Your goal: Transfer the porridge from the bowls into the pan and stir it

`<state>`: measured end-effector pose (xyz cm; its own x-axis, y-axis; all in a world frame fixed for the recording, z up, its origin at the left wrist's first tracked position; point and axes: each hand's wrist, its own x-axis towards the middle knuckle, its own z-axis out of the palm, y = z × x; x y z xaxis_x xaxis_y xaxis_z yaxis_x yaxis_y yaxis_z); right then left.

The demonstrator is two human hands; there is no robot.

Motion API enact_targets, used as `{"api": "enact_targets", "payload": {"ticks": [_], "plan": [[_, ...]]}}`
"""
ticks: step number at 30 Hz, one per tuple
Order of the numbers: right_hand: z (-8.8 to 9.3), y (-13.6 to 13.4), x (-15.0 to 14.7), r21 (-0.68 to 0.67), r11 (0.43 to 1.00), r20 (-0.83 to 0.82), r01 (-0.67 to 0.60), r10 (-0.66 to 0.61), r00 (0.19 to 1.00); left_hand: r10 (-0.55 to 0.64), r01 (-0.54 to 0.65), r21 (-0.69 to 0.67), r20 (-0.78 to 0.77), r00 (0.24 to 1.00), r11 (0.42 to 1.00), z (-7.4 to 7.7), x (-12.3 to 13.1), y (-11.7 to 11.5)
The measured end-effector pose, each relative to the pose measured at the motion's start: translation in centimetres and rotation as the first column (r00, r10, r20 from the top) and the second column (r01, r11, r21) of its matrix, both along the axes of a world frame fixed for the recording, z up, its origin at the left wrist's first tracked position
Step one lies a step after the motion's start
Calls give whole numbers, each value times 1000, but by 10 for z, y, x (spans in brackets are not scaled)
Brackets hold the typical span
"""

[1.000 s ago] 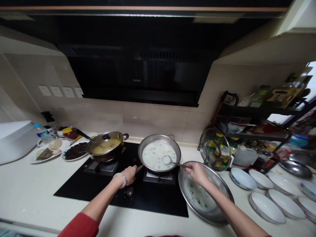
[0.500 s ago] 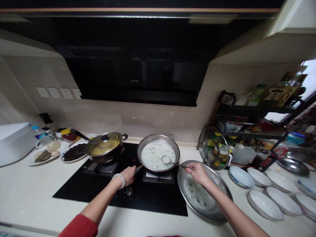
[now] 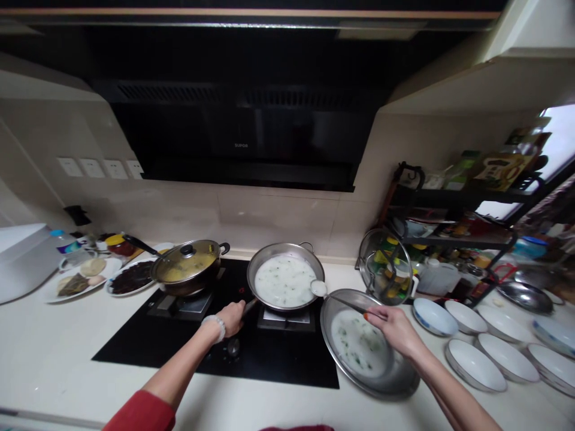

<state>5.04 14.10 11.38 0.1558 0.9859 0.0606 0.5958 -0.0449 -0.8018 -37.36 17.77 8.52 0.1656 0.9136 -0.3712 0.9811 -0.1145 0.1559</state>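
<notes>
My left hand (image 3: 232, 316) is closed round the dark handle of a steel pan (image 3: 284, 282) that sits on the black stove (image 3: 215, 335) and holds a white soup with green bits. My right hand (image 3: 395, 329) grips the handle of a ladle (image 3: 320, 289). The ladle's bowl is full of white soup and hangs at the pan's right rim, just above the edge of a large steel basin (image 3: 395, 383). The basin stands on the counter to the right of the stove and has some of the same soup in its bottom.
A lidded pot (image 3: 188, 268) with yellow contents stands on the left burner. Two plates of food (image 3: 81, 281) lie to the left. A glass lid (image 3: 386, 266) leans by a rack of jars. Several white bowls (image 3: 476, 365) stand at the right.
My right hand has lifted the ladle out of the pan's soup and drawn it right, to the rim over the basin. My left hand has stayed on the pan handle.
</notes>
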Motion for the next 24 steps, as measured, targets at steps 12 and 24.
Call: {"api": "enact_targets", "payload": {"ticks": [12,24], "plan": [[-66,-83,65,-68,985,557,158,-93,825,-18,18,-1,-3,1000,1000,1,0,0],[-57,-91,66,65,974,539,216,-217,814,-20,20,-21,-3,1000,1000,1,0,0]]}}
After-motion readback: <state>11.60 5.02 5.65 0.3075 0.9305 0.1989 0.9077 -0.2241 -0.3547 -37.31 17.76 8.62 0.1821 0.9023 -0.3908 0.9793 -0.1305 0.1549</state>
